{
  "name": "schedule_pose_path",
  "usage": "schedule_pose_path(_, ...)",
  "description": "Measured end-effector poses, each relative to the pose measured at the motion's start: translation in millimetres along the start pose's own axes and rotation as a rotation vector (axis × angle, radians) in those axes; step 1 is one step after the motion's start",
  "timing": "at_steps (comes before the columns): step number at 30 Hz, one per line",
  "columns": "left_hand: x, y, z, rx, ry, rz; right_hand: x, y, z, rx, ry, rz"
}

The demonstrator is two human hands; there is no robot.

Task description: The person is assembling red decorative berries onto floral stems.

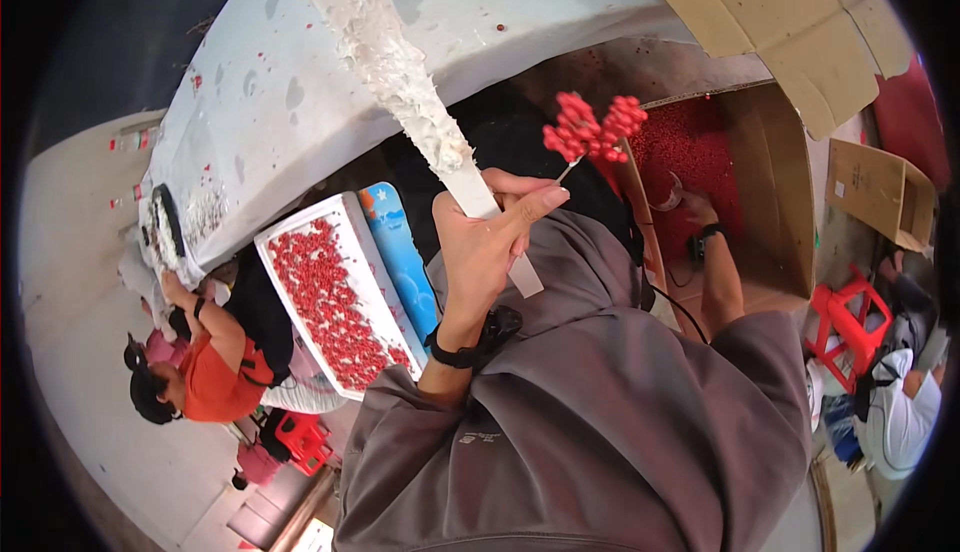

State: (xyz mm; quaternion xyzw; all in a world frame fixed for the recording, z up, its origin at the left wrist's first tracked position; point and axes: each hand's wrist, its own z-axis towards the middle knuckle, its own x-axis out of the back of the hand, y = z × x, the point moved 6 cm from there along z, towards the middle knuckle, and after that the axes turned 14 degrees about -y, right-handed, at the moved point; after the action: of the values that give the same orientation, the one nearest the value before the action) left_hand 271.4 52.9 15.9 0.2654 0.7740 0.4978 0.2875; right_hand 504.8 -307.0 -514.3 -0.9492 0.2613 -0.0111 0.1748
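My left hand point(487, 237) is closed round the bare end of a flat white strip point(400, 92). Thick, rough white paste coats the strip's upper length. Between the thumb and fingertips of the same hand stands a sprig of red berries point(595, 132) on a thin stem. My right hand point(692, 208) reaches down into a cardboard box point(770, 152) with many loose red berries point(690, 142) in it. A pale curved piece point(668, 194) lies against its fingertips; shadow obscures the fingers, and I cannot tell whether they grip it.
A white foam tray point(375, 302) of red berries sits left of my lap, beside a blue panel point(400, 242). A table with a pale cover point(270, 62) is ahead. Cardboard flaps point(750, 2) overhang the box. A person in orange point(225, 377) works at left; a red stool point(850, 327) stands right.
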Motion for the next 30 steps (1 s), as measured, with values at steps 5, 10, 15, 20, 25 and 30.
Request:
schedule_pose_path(5, -26, -3, 7, 0.031, 0.009, 0.124, -35, -12, 43, 0.156, 0.231, -0.545)
schedule_pose_path(10, -50, 0, 3, -0.007, -0.056, 0.106, 41, 28, 91, 0.26, 0.189, -0.095)
schedule_pose_path(15, -63, -10, 1, -0.029, -0.065, 0.38, -21, -17, -5, 0.205, 0.002, 0.229)
schedule_pose_path(20, -92, -7, 4, -0.092, -0.214, 0.336, 10, -77, -167, 0.35, 0.229, 0.192)
schedule_pose_path(25, -120, -9, 3, -0.15, -0.328, 0.296, 10, -127, -293, 0.544, 0.343, 0.14)
schedule_pose_path(30, -167, -37, 17, -0.302, -0.456, 0.322, 9, -139, -395, 0.668, 0.489, 0.215)
